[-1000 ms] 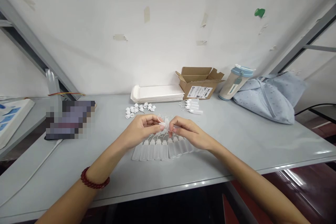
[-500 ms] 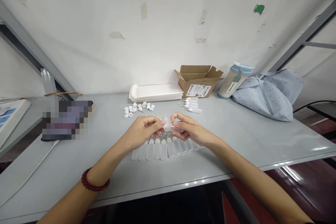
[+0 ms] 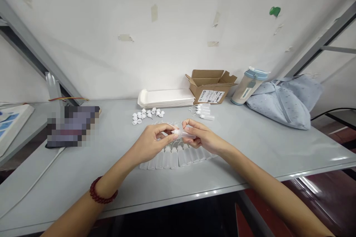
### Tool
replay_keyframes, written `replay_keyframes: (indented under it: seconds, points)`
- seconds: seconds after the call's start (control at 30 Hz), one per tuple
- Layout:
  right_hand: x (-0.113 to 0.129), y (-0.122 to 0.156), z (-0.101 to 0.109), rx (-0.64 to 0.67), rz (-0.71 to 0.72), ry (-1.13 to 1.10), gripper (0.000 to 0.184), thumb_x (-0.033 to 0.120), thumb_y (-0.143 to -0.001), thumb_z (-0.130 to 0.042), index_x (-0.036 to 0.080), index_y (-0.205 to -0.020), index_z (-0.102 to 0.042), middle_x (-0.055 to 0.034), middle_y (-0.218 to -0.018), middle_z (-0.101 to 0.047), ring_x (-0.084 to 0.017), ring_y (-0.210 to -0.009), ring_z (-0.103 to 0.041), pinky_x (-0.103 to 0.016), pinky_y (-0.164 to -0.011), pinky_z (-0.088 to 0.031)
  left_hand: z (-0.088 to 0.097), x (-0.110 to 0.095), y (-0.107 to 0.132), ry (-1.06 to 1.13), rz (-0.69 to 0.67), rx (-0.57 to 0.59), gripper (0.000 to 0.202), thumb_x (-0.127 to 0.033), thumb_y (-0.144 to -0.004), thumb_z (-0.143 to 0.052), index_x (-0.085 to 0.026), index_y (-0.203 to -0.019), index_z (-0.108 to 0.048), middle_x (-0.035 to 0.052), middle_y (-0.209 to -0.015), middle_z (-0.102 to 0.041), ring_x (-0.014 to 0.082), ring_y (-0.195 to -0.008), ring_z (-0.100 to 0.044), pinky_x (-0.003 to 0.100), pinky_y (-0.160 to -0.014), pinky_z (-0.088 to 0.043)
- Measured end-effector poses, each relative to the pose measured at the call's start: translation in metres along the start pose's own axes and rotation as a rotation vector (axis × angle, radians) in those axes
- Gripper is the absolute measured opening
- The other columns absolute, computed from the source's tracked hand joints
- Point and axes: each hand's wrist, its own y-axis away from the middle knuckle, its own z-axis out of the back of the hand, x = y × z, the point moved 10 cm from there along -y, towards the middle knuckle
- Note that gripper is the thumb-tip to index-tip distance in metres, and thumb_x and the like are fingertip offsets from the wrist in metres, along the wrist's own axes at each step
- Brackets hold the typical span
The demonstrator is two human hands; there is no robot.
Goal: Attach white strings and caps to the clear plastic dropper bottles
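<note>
From the head camera, the right hand (image 3: 198,137) was closed around a small clear bottle (image 3: 187,132), holding it on its side above the grey table (image 3: 250,144), its neck pointing towards the left hand (image 3: 151,141). The left thumb and forefinger were pinched shut on a white cap (image 3: 175,132) at the bottle's mouth. Just below both hands, a row of bottles (image 3: 178,157) lay side by side on the table. Farther back lay loose caps (image 3: 146,114) and a few capped bottles (image 3: 203,112), then a stack of white trays (image 3: 166,98), a cardboard box (image 3: 210,87), a tumbler (image 3: 249,87) and a blue bag (image 3: 280,102).
</note>
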Motion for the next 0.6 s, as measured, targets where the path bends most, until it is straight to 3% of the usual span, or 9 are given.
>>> replay_keyframes:
  seconds: [0.2, 0.33, 0.43, 0.6]
  points:
    - [0.000, -0.002, -0.004, 0.011, 0.024, 0.100, 0.019, 0.041, -0.093, -0.042, 0.023, -0.092, -0.035, 0.0076, -0.060, -0.040, -0.007, -0.047, -0.023, -0.020, -0.047, -0.016, -0.012, 0.006, 0.001, 0.023, 0.076, 0.113, 0.027, -0.041, -0.086, -0.054, -0.017, -0.082, -0.066, 0.0029, -0.077, -0.067, 0.0141, -0.066, -0.060, 0.025, -0.061, -0.048]
    - [0.020, 0.001, 0.010, -0.230, 0.304, 0.558, 0.023, 0.042, -0.090, -0.049, 0.023, -0.101, -0.040, 0.0021, -0.073, -0.049, -0.011, -0.057, -0.040, -0.024, -0.055, -0.033, -0.004, 0.010, -0.002, 0.060, 0.122, 0.039, 0.036, -0.045, -0.085, -0.054, -0.016, -0.066, -0.061, 0.0019, -0.067, -0.063, 0.0120, -0.058, -0.056, 0.023, -0.055, -0.045]
    - [0.034, 0.009, 0.006, -0.367, 0.509, 0.945, 0.022, 0.038, -0.091, -0.049, 0.021, -0.104, -0.047, -0.0049, -0.083, -0.056, -0.015, -0.066, -0.048, -0.029, -0.063, -0.040, 0.001, 0.016, -0.004, 0.091, 0.162, -0.008, 0.041, -0.047, -0.085, -0.053, -0.015, -0.060, -0.058, 0.0006, -0.061, -0.059, 0.0102, -0.053, -0.051, 0.022, -0.052, -0.042]
    - [0.037, 0.012, 0.002, -0.376, 0.583, 1.058, 0.023, 0.037, -0.096, -0.039, 0.019, -0.104, -0.052, -0.0074, -0.081, -0.061, -0.017, -0.065, -0.053, -0.030, -0.063, -0.043, 0.001, 0.013, -0.004, 0.073, 0.106, 0.001, 0.036, -0.044, -0.085, -0.055, -0.015, -0.067, -0.064, 0.0015, -0.064, -0.061, 0.0115, -0.057, -0.055, 0.023, -0.055, -0.045]
